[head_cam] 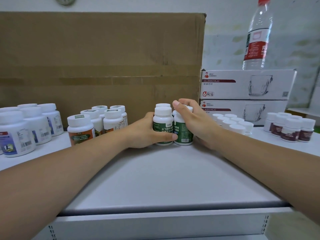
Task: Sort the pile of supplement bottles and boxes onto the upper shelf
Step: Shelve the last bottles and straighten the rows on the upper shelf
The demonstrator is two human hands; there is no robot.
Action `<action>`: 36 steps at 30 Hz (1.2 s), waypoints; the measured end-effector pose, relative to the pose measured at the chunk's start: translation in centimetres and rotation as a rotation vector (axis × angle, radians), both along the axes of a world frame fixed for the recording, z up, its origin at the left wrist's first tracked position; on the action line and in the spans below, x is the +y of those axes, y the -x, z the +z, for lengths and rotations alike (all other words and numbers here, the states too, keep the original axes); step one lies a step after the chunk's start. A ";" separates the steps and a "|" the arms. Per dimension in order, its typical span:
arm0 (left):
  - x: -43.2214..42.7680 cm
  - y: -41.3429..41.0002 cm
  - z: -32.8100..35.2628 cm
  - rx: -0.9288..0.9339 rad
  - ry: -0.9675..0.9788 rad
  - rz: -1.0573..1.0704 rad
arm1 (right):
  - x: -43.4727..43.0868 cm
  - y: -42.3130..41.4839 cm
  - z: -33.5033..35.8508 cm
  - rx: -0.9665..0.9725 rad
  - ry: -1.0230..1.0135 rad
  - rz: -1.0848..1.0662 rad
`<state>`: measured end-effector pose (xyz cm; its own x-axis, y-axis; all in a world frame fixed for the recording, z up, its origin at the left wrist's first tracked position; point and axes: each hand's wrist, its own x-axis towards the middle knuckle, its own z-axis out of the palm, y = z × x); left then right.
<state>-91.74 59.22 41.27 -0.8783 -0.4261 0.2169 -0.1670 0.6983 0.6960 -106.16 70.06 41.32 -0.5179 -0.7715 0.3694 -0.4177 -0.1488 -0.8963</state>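
Left hand (147,131) and right hand (191,121) clasping green-label bottles (162,126) from 9 and 3 o'clock, each grip curling round bodies. Bottles standing upright on shelf (155,179), 12 o'clock. Likely light, rigid, slick plastic; squeezing cluster at mid-body looking safest.

Five orange-labelled multivitamin bottles (79,130); at least three green-labelled bottles (162,122); two glass mug boxes (242,84); one water bottle (256,40); one cardboard carton (100,58).
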 end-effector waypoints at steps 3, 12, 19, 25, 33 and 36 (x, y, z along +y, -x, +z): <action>0.1 0.1 -0.1 0.009 0.008 0.003 | 0.0 0.0 0.0 0.000 -0.007 0.005; -0.1 0.1 -0.4 0.004 -0.029 0.029 | 0.0 -0.2 0.1 0.018 -0.011 -0.017; 1.0 -0.6 0.4 -0.028 0.018 0.036 | 0.2 -0.2 0.3 0.051 -0.003 -0.058; 3.2 -2.5 2.9 -0.192 0.125 0.147 | 1.8 -0.9 3.2 0.079 0.134 -0.165; 7.2 -8.7 5.4 -0.322 0.320 0.280 | 3.9 -4.1 7.2 0.273 0.196 -0.209; 7.0 -12.1 6.2 -0.243 0.389 0.368 | 3.5 -6.4 7.7 0.298 0.214 -0.162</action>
<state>-79.67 66.24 47.50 -0.7321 -0.6415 0.2291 -0.5694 0.7609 0.3113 -99.74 73.59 49.01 -0.4722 -0.5781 0.6655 -0.6885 -0.2296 -0.6880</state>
